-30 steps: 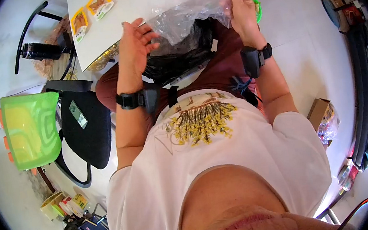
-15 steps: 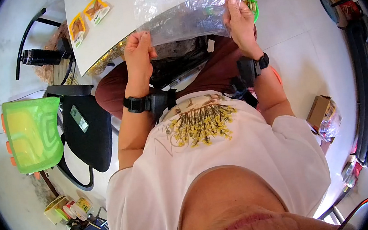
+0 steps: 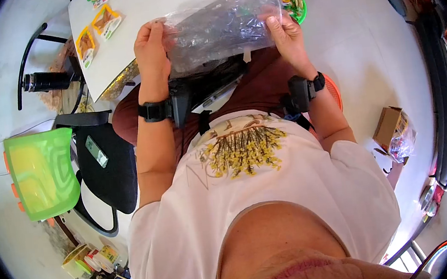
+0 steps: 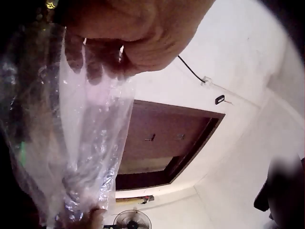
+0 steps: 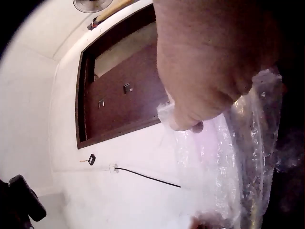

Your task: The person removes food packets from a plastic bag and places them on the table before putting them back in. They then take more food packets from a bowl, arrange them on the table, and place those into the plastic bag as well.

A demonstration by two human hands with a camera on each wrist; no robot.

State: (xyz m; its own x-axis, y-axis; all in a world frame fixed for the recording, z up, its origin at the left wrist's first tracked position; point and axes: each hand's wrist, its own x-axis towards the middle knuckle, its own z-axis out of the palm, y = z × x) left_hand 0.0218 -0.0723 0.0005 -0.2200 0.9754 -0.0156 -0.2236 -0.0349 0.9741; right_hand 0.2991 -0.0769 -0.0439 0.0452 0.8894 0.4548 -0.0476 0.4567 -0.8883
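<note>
A clear plastic bag [image 3: 217, 28] is stretched between my two hands above my lap, near the table's edge. My left hand [image 3: 152, 49] pinches its left end between thumb and fingers. The right end is held by my right hand [image 3: 287, 37], thumb on top, with the other fingers showing through the film. In the left wrist view the bag [image 4: 90, 138] hangs wrinkled below the left hand [image 4: 138, 33]. The right wrist view has the right hand [image 5: 209, 67] gripping the bag's edge. A black plastic bag [image 3: 206, 78] lies below, between the legs.
The white table [image 3: 139, 9] bears yellow-edged snack packets [image 3: 107, 22] at its left. A green basket [image 3: 296, 1] of small wrapped items stands beyond the right hand. To the left is a green-backed chair [image 3: 42, 175] with a phone [image 3: 95, 152] on its black seat.
My left hand, open and apart from the bag a second ago, has taken hold of its left end. The bag has been drawn out between both hands and lowered toward me.
</note>
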